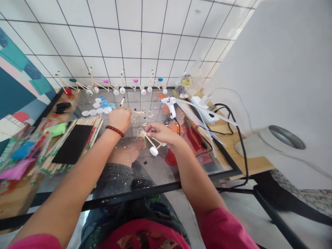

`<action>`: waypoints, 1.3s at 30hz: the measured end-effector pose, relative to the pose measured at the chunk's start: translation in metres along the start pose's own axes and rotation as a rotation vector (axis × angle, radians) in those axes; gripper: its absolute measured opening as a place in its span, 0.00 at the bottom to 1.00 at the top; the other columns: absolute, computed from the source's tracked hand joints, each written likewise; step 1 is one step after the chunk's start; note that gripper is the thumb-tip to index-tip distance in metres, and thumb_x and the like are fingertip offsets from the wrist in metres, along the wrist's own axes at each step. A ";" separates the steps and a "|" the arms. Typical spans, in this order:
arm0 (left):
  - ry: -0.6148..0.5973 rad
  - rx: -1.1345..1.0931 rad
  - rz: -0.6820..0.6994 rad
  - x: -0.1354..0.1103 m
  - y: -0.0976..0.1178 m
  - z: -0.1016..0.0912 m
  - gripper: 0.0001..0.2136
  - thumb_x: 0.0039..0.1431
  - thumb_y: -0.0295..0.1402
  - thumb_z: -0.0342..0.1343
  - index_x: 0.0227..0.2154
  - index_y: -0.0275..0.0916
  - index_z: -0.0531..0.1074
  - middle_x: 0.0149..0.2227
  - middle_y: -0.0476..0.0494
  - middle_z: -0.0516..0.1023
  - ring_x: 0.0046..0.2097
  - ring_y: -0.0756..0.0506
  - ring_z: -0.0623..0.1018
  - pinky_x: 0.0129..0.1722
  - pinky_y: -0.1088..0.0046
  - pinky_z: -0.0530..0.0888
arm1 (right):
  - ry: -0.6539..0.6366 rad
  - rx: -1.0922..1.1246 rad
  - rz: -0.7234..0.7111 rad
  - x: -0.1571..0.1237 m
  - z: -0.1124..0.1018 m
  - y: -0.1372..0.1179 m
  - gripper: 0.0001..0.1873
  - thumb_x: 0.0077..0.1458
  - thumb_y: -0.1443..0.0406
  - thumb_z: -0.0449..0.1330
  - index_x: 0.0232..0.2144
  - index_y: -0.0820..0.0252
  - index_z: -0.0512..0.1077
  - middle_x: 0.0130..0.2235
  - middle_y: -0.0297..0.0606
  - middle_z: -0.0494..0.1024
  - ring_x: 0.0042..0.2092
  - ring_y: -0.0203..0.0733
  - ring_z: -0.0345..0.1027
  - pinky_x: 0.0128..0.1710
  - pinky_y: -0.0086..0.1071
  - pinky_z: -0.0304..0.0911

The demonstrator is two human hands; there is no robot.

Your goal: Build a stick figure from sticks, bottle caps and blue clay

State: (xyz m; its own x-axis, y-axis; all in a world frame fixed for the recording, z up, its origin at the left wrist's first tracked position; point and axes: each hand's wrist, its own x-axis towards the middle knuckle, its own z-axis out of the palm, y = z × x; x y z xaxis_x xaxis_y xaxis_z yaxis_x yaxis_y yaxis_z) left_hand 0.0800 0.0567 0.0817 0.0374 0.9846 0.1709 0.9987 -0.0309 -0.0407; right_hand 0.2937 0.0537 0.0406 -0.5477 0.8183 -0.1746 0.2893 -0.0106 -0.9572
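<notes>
My left hand, closed, grips a small wooden-stick piece whose dark-tipped stick sticks up above the fist. Below and to the right, my right hand pinches a little wooden-stick bike frame between thumb and fingers. A white bottle cap sits on the frame's near end like a wheel, and another pale cap shows partly beside the palm. Just past my left hand, a loose stick assembly lies on the glass tabletop.
Several stick bikes with cap wheels line the back edge. Loose bottle caps lie left of centre. A white glue gun, glue sticks, a power strip and red-handled pliers are at right; bundled sticks at left.
</notes>
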 end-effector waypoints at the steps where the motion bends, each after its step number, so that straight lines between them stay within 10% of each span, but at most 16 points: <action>1: 0.003 0.007 -0.002 -0.001 0.000 0.000 0.22 0.73 0.32 0.44 0.53 0.28 0.82 0.47 0.16 0.85 0.50 0.25 0.86 0.44 0.53 0.77 | 0.074 -0.007 -0.009 0.003 -0.002 0.003 0.06 0.55 0.72 0.65 0.34 0.58 0.73 0.25 0.26 0.75 0.29 0.35 0.68 0.31 0.27 0.62; 12: 0.064 -0.107 -0.004 -0.019 0.000 -0.007 0.21 0.72 0.34 0.50 0.60 0.33 0.79 0.48 0.23 0.87 0.48 0.28 0.86 0.43 0.57 0.76 | 0.099 0.024 -0.014 0.001 -0.009 0.001 0.08 0.55 0.71 0.66 0.37 0.57 0.74 0.29 0.29 0.79 0.33 0.37 0.74 0.37 0.30 0.68; 22: -0.168 -1.594 -0.276 -0.070 0.010 0.014 0.22 0.43 0.51 0.77 0.33 0.37 0.87 0.29 0.43 0.84 0.29 0.47 0.77 0.33 0.70 0.77 | 0.143 0.186 -0.208 0.010 0.036 0.006 0.08 0.56 0.65 0.68 0.38 0.55 0.73 0.34 0.31 0.80 0.38 0.40 0.77 0.45 0.35 0.73; 33: -0.029 -1.696 -0.406 -0.061 0.010 0.017 0.19 0.48 0.49 0.75 0.36 0.41 0.85 0.31 0.42 0.85 0.32 0.44 0.81 0.35 0.65 0.82 | 0.286 -0.165 -0.281 0.003 0.019 0.009 0.09 0.63 0.56 0.66 0.34 0.52 0.82 0.35 0.36 0.82 0.39 0.46 0.75 0.47 0.41 0.72; 39: 0.361 -1.362 -0.422 -0.049 -0.036 0.029 0.17 0.59 0.49 0.66 0.44 0.43 0.82 0.47 0.36 0.87 0.47 0.38 0.86 0.52 0.54 0.85 | 0.448 -0.118 -0.247 0.022 -0.013 0.009 0.12 0.64 0.55 0.64 0.37 0.52 0.85 0.41 0.42 0.84 0.46 0.50 0.77 0.55 0.47 0.72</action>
State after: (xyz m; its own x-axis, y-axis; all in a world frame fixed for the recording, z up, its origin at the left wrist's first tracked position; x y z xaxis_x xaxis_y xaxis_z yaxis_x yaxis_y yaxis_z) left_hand 0.0409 0.0150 0.0459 -0.4563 0.8726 0.1740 0.1914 -0.0948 0.9769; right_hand 0.2943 0.0792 0.0308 -0.2286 0.9540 0.1938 0.2941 0.2574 -0.9204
